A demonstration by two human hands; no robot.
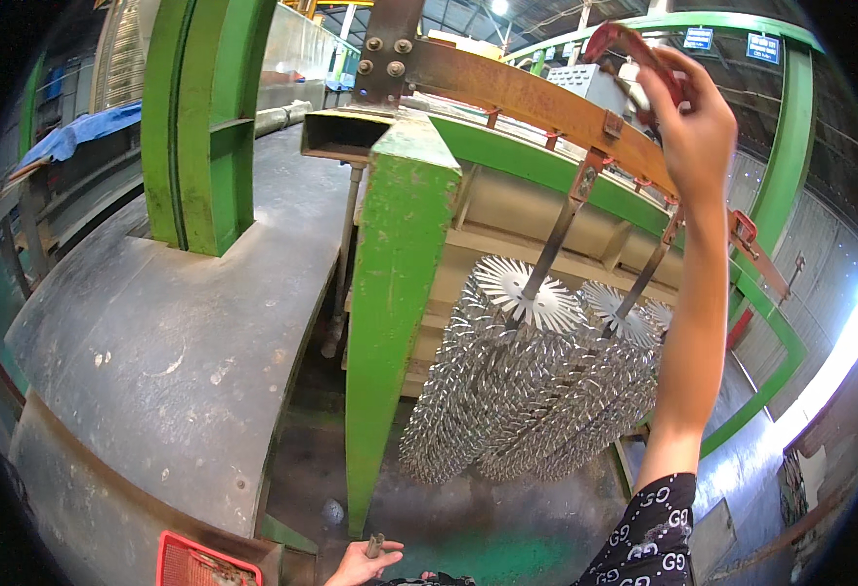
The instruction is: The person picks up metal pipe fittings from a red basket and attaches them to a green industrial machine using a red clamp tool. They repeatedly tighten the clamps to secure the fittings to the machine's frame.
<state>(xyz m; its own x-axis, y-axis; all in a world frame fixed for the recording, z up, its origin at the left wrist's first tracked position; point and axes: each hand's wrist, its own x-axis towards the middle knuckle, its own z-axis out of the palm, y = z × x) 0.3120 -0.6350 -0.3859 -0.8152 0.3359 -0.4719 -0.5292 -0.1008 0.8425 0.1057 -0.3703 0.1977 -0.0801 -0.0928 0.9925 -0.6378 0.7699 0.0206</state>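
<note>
My right hand (695, 117) is raised high at the upper right, its fingers closed round a red curved piece (617, 39) that looks like a clamp or hook. This piece is beside the rusty orange beam (507, 86); I cannot tell whether they touch. Low at the bottom edge, my left hand (359, 566) grips a short, greyish metal piece (376, 545) whose lower part is hidden. From the beam, flat metal hangers (556, 230) carry tall stacks of shiny, toothed metal discs (527, 293), hanging in the middle right.
A green steel post (400, 293) stands close in front, left of the stacks. Beyond it lies a grey metal surface (175, 322) with a thick green column (204, 137). A red plastic basket (170, 562) sits at the lower left. Another red clamp (744, 227) is on the beam's right end.
</note>
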